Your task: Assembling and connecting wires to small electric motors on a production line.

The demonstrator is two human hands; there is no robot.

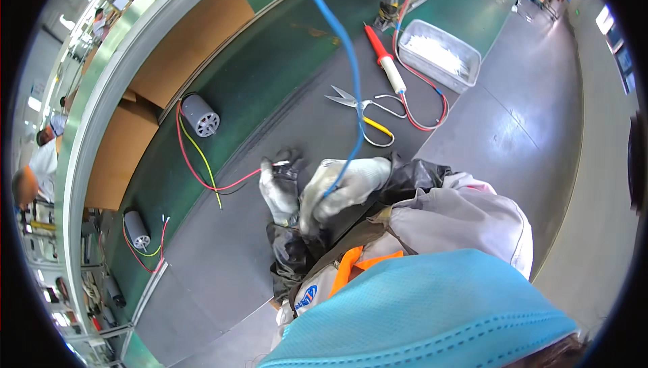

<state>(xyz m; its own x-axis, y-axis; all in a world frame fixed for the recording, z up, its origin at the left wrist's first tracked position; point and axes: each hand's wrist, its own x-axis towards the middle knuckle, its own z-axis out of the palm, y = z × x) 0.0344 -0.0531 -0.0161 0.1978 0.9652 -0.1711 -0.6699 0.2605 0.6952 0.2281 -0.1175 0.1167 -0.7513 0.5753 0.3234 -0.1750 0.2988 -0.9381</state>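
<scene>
Plainly, from the head view, your gloved left hand (279,191) pinches the red wire (248,177) near its end, above the grey bench (216,260). That wire runs back to the grey motor (200,116) lying on the green belt (266,64), to the left beyond your hands. Your gloved right hand (351,184) is curled just beside the left, blurred, and you cannot tell whether it grips anything; a blue cord (352,64) hangs across it. Scissors (351,102) lie beyond it with blades apart, near a red-and-white tool (386,62) and a tray (432,74) of small white pieces.
</scene>
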